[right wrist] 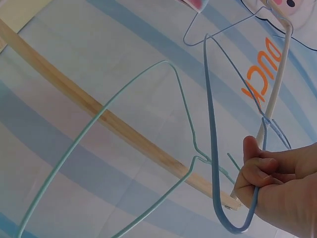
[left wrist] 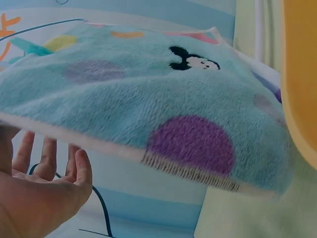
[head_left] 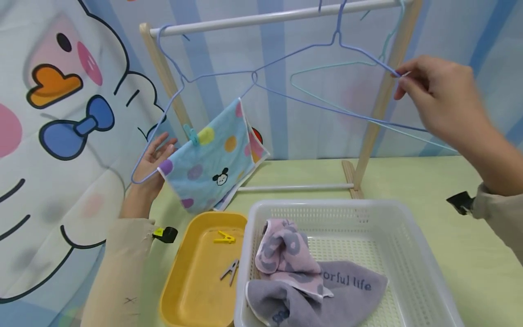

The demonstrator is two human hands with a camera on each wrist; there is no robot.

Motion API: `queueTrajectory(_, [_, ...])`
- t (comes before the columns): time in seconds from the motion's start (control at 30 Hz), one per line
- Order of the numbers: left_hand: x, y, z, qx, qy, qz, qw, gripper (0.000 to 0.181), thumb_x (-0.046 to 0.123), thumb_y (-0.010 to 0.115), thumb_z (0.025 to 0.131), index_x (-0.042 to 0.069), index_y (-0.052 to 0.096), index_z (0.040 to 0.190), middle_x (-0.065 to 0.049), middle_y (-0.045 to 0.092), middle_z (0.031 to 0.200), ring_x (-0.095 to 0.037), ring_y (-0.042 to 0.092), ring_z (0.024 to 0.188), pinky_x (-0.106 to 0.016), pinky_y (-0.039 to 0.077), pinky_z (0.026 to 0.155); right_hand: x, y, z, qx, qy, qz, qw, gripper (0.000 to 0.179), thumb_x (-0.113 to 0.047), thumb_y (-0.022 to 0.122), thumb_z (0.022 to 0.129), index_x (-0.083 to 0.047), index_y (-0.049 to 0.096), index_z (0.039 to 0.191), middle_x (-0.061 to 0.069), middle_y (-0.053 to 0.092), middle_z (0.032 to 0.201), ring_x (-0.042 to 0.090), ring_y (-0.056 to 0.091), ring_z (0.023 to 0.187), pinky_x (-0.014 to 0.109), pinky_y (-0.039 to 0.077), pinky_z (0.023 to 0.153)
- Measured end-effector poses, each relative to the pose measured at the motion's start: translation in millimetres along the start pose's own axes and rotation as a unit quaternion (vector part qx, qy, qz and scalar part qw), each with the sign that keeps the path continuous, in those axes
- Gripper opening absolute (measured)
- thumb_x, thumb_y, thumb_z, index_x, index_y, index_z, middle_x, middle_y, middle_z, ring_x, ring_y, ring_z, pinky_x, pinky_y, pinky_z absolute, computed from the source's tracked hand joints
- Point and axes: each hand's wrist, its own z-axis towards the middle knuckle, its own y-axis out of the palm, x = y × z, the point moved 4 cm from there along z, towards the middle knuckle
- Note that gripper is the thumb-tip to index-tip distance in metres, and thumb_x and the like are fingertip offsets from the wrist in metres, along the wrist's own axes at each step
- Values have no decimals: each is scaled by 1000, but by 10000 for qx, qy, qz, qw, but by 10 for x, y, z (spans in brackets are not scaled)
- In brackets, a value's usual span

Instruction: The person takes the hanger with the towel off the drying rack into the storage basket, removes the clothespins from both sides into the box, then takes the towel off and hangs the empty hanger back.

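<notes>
My left hand [head_left: 147, 177], fingers spread and loosely bent, is by the left end of a blue-purple hanger [head_left: 169, 106]. A light blue dotted towel [head_left: 204, 159] drapes over that hanger, with a teal clothespin [head_left: 190, 135] on its top edge. In the left wrist view, the fingers [left wrist: 48, 153] lie just under the towel's white hem. My right hand [head_left: 449, 93] pinches the right shoulder of a second blue-purple hanger [head_left: 304, 49], whose left end overlaps the first one's right end. Behind it hangs a mint green hanger [head_left: 327, 66].
The rack's white rail [head_left: 245, 19] runs between wooden posts [head_left: 382, 100]. Below stands a white basket [head_left: 422, 268] holding a pink-grey towel [head_left: 286, 254] and a grey towel [head_left: 351, 290]. Beside it, a yellow tray [head_left: 189, 277] contains a yellow clothespin [head_left: 224, 237] and a grey clothespin [head_left: 231, 271].
</notes>
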Motion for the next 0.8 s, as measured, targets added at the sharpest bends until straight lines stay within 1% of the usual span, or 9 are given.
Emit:
queueTrajectory(0.07, [-32,48,25,-23,-102,286,9995,58,14,64,99,17,41,152,-11,42,150,-17,50,124,-18,51,89,-4,15,23,18,24,42,10000,30,-11,45,107,3,62,126,17,69,97,16,37,62,22,27,50])
queueTrajectory(0.13, [-55,91,41,-35,-116,521,9986,60,16,63,99,17,39,154,-12,38,155,-19,46,131,-19,51,90,-5,27,41,39,25,91,9999,29,-10,45,107,4,62,125,17,68,96,16,37,61,22,27,50])
queueTrajectory(0.27, [-92,154,65,-82,-86,757,9971,58,16,60,101,15,37,155,-12,37,156,-22,44,133,-20,51,90,-3,40,69,9,57,224,9997,29,-10,45,107,4,62,126,18,67,97,16,37,61,22,27,49])
queueTrajectory(0.4, [-119,208,82,56,-183,688,9974,60,16,63,99,15,38,154,-13,37,155,-18,50,125,-20,52,89,-11,43,100,-80,122,291,9995,30,-11,44,107,4,61,127,18,67,99,16,40,63,22,28,49])
queueTrajectory(0.47, [-122,250,89,162,-298,597,9976,61,16,64,99,15,38,154,-14,36,155,-15,51,121,-19,51,88,-21,46,113,-97,122,249,9996,30,-11,44,107,5,61,127,19,68,100,16,40,63,21,28,49])
queueTrajectory(0.53, [-121,293,96,287,-469,396,9977,60,14,62,100,14,38,154,-13,35,156,-15,49,123,-18,51,88,-36,52,124,-102,125,176,9997,31,-11,44,107,5,61,127,20,68,100,17,40,62,21,28,49])
queueTrajectory(0.57, [-122,312,96,326,-502,360,9976,60,14,62,100,14,38,154,-13,34,156,-15,48,124,-17,51,88,-43,58,128,-94,113,132,9998,30,-10,44,107,6,61,127,20,68,100,17,40,62,21,28,49])
queueTrajectory(0.67, [-129,347,102,397,-478,432,9971,55,13,59,101,12,40,153,-8,44,149,-15,48,124,-17,50,88,-51,78,147,-110,98,57,9999,30,-9,45,107,7,61,126,22,68,101,18,42,64,20,29,50])
queueTrajectory(0.8, [-139,364,106,380,-284,909,9947,52,15,58,102,10,42,151,-6,50,139,-15,49,121,-16,49,89,-49,125,143,-119,-15,-53,9999,28,-7,45,106,8,62,123,21,69,98,19,47,68,19,31,52])
